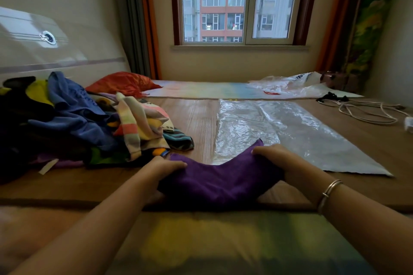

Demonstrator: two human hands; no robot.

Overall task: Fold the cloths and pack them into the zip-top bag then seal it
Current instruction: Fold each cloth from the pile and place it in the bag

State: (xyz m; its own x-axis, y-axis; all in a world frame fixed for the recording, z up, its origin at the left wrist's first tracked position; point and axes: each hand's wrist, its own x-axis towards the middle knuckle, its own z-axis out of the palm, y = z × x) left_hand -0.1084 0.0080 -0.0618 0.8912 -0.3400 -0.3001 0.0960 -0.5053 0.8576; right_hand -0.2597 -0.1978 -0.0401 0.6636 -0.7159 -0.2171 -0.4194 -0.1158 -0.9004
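A purple cloth [220, 179] lies across the near edge of the brown mat, sagging in the middle. My left hand [166, 168] grips its left end and my right hand [276, 155] grips its right end, which overlaps the near corner of the bag. The large clear zip-top bag [290, 131] lies flat on the mat just beyond the cloth, stretching away to the right. A heap of unfolded cloths [89, 123], blue, striped, black and yellow, sits to the left.
An orange pillow [121, 83] lies behind the heap. A white cable [366, 111] and black item sit at the far right, with another crumpled plastic bag [292, 85] near the window wall. A white headboard stands at the left.
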